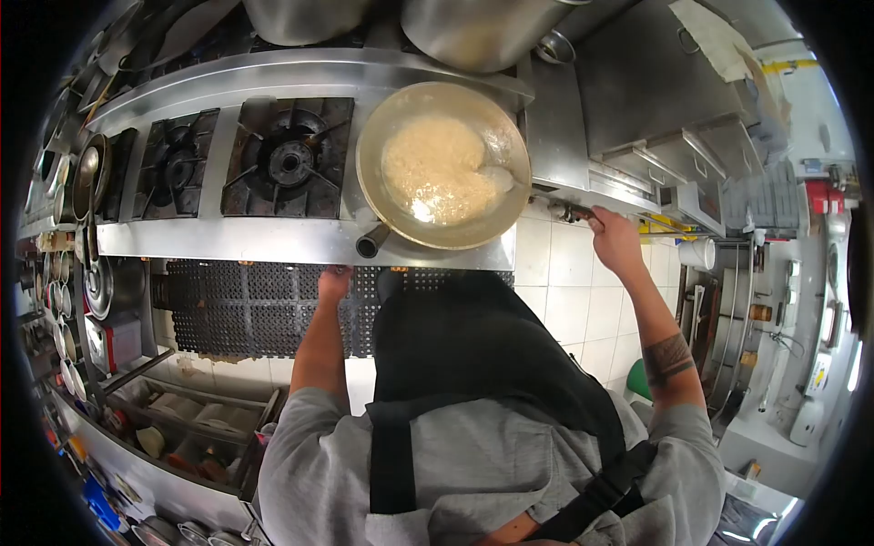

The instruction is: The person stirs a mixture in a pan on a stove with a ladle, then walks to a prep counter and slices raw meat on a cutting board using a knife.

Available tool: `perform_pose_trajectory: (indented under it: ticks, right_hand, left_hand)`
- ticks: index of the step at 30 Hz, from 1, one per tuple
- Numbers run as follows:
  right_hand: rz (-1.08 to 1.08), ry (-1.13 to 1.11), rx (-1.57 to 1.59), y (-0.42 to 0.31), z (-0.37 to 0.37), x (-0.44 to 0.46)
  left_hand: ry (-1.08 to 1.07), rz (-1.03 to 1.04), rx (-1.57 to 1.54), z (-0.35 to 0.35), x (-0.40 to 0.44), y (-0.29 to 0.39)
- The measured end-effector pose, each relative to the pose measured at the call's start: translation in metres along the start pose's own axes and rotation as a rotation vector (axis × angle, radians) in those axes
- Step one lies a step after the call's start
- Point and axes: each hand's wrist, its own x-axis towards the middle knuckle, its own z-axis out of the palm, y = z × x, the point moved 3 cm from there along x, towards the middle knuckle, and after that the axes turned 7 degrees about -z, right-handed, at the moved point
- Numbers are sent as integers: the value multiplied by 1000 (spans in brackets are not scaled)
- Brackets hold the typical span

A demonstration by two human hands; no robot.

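Observation:
A wide pan point(373, 182) sits on the stove with a pale, wet, grainy food point(432, 164) in it. Its short tubular handle point(371, 242) points toward me at the front left. My right hand point(616, 238) is closed around the handle of a ladle, beyond the pan's right side. The ladle's bowl point(497, 179) rests in the food at the pan's right. My left hand point(335, 284) is at the stove's front edge, left of the pan handle, with fingers curled; what they grip is hidden.
Two burners point(291, 162) with black grates lie left of the pan. Large metal pots point(482, 35) stand behind it. A steel counter point(557, 136) adjoins on the right. Black perforated matting point(241, 305) covers the floor by the stove, and a small skillet point(88, 173) is at far left.

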Motion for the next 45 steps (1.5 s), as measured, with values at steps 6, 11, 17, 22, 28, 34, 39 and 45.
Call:
perform_pose_trajectory:
  ticks: [6, 11, 17, 22, 28, 34, 39, 45]
  right_hand:
    - [207, -187, 334, -43, 18, -32]
    - [-63, 126, 299, -54, 5, -5]
    - [-352, 358, -100, -55, -31, 90]
    - [-396, 277, -215, -38, -38, 160]
    - [-338, 126, -351, -17, -50, 141]
    - [-217, -18, -304, -7, -53, 70]
    - [-129, -99, -106, -36, -60, 29]
    - [-70, 33, 58, -40, -52, 53]
  left_hand:
    - [-22, 27, -24, 5, 14, -16]
    - [-18, 56, -23, 9, 19, -24]
    - [19, 59, 66, 10, 19, -23]
    - [36, 72, -24, 17, 21, -29]
    - [78, 35, -49, 17, 14, -26]
    - [75, -32, -1, 9, 6, -15]
    - [-27, -55, -41, -2, -6, 2]
    - [43, 15, 12, 6, 8, -14]
